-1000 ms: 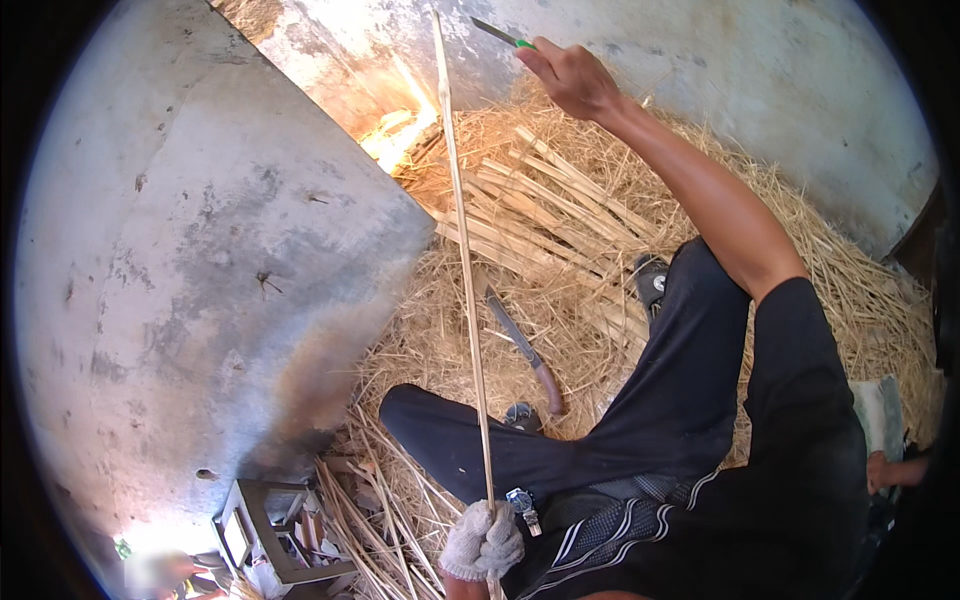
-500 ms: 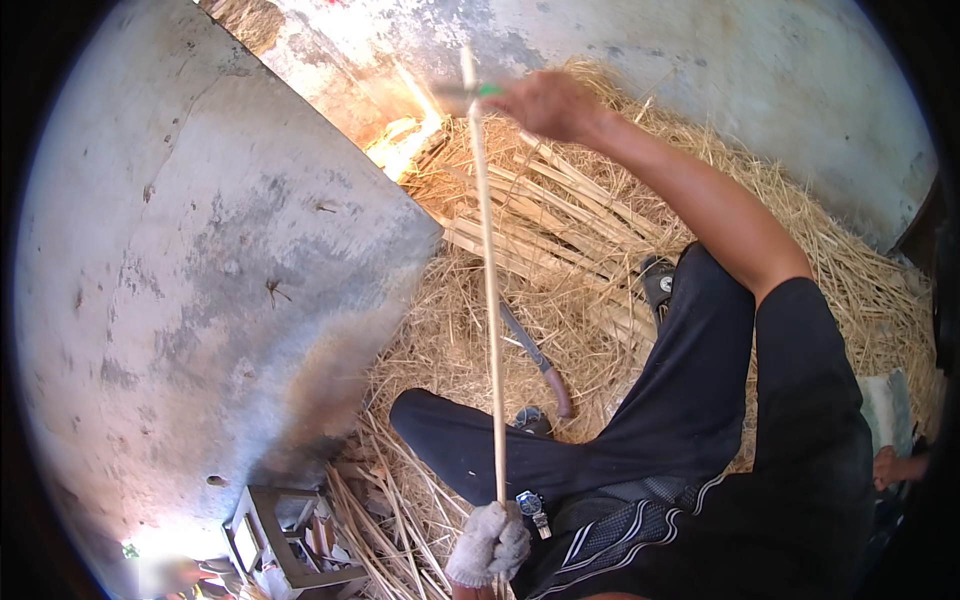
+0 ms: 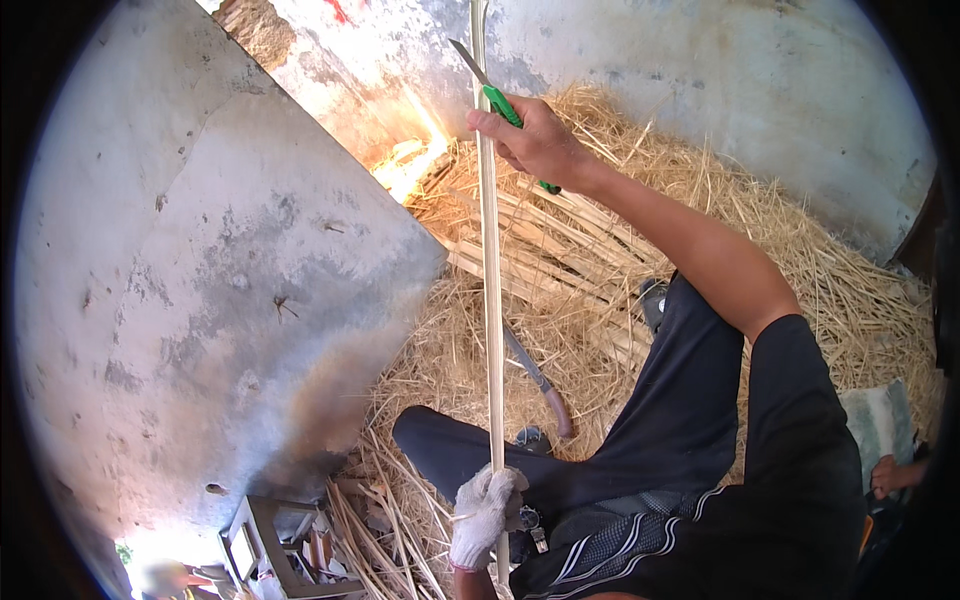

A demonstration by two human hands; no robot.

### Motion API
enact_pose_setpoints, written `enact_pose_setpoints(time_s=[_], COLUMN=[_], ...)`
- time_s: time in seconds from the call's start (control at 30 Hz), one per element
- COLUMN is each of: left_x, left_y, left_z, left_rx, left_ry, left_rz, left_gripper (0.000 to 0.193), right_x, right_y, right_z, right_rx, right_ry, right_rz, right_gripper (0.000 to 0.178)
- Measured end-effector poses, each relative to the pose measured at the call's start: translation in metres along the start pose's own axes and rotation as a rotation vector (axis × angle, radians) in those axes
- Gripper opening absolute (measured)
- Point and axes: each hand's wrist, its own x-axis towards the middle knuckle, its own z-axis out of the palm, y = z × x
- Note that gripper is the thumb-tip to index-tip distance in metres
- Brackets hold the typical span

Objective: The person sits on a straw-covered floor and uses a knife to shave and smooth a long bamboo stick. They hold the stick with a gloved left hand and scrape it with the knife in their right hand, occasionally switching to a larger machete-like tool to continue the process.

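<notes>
A long pale bamboo strip (image 3: pixel 492 290) runs upright before me, from the top edge down past my lap. My left hand (image 3: pixel 486 515), in a white knitted glove, is closed round its lower part. Farther up, my bare right hand (image 3: pixel 535 140) grips a green-handled utility knife (image 3: pixel 502 106). Its blade points up and to the left, crossing in front of the strip. The right thumb lies against the strip just below the knife.
A machete (image 3: pixel 540 378) with a wooden handle lies on shavings between my legs. Split bamboo slats (image 3: pixel 560 235) rest beyond it. A concrete wall (image 3: pixel 230 260) rises at left, with a small open-framed box (image 3: pixel 285 548) below. At right, another person's hand (image 3: pixel 885 476) shows.
The right hand has come slightly down and right, and the blurred knife is now sharp. The strip has turned to show its wider face. The gloved left hand has risen slightly.
</notes>
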Motion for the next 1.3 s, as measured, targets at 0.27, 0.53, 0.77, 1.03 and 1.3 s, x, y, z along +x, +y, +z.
enact_pose_setpoints(time_s=[0.27,0.53,0.77,1.03,1.3], left_x=[0.008,0.005,0.041,0.072,0.094], left_y=[-0.012,0.01,0.083,0.141,0.15], left_z=[-0.004,-0.008,-0.013,-0.003,0.016], left_rx=[0.099,0.001,-0.365,-0.481,-0.538], left_ry=[-0.15,0.088,-0.067,-0.26,-0.464], left_rz=[0.189,0.324,0.449,0.579,0.542], left_gripper=[0.026,0.053,0.064,0.056,0.054], right_x=[0.012,0.017,0.022,-0.025,-0.034], right_y=[-0.014,0.011,0.023,-0.036,-0.045], right_z=[-0.012,-0.026,-0.02,0.053,0.059], right_rx=[0.381,0.152,-0.35,-0.148,-0.08], right_ry=[0.286,0.35,0.133,-0.266,-0.28], right_rz=[0.079,0.136,-0.053,-0.199,-0.175], right_gripper=[0.026,0.04,0.03,0.039,0.029])
